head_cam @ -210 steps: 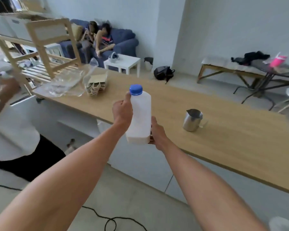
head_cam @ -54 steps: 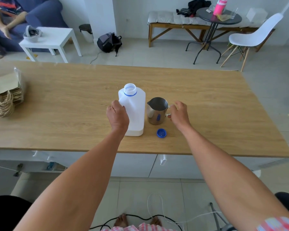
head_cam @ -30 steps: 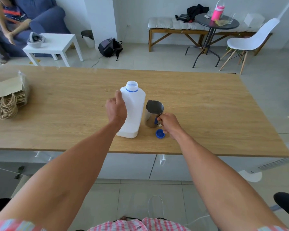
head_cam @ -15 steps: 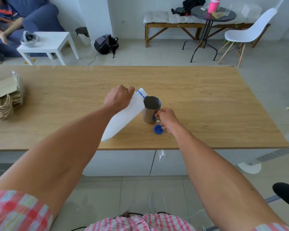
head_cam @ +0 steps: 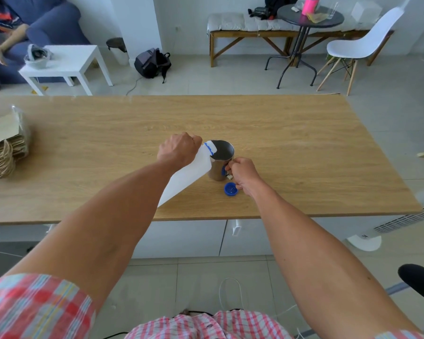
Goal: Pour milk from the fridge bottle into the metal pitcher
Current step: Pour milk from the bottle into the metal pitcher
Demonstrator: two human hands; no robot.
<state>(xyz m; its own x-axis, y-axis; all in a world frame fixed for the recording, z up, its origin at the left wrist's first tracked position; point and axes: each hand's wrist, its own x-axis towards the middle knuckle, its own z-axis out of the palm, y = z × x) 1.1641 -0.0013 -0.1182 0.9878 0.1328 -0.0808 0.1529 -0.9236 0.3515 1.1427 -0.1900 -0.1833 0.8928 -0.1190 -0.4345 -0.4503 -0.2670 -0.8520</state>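
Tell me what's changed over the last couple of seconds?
The left hand has tipped the milk bottle from upright until its neck is over the metal pitcher. The right hand took the pitcher's handle. The blue cap stays on the table.

No text, label, brand, number or sign can be read anywhere in the head view. The white milk bottle (head_cam: 186,177) shows a plain side with only a blue ring at its neck, and the metal pitcher (head_cam: 220,159) bears no marking that can be made out. The blue cap (head_cam: 230,189) on the near part of the wooden table (head_cam: 304,152) is unlettered as far as can be told. The pink cup (head_cam: 310,4) on the far round table and the paper bags (head_cam: 3,148) at the left are too small or blurred to show any print.
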